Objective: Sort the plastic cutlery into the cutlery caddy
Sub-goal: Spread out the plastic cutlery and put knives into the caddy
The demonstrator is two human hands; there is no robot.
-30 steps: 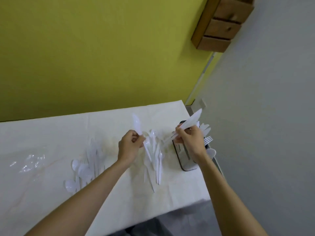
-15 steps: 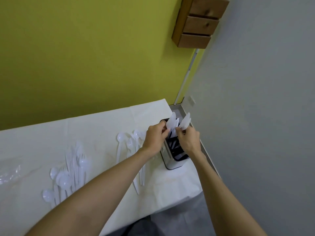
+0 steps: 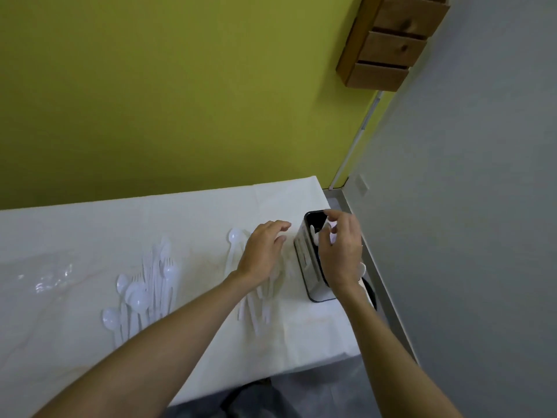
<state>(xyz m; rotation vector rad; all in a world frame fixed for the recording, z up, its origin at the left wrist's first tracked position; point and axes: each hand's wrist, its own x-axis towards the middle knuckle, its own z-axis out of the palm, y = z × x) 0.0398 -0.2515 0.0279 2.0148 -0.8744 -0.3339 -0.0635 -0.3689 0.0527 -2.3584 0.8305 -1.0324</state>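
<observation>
A metal cutlery caddy (image 3: 310,267) stands near the right edge of the white table (image 3: 90,230), with white plastic pieces inside it. My right hand (image 3: 340,251) hovers over the caddy's opening, fingers loosely curved and empty. My left hand (image 3: 263,251) hangs just left of the caddy, fingers relaxed, holding nothing, above a small heap of white cutlery (image 3: 256,303). A white spoon (image 3: 234,236) lies beyond my left hand. A larger pile of white spoons and forks (image 3: 147,285) lies further left.
Crumpled clear plastic wrap (image 3: 48,279) lies at the table's far left. The table's right edge runs close to the grey wall (image 3: 467,236). Wooden drawers (image 3: 388,43) hang high on the yellow wall.
Both hands let go of the white knives they held over the caddy. My left hand drew back to the left; my right hand stays over the caddy.
</observation>
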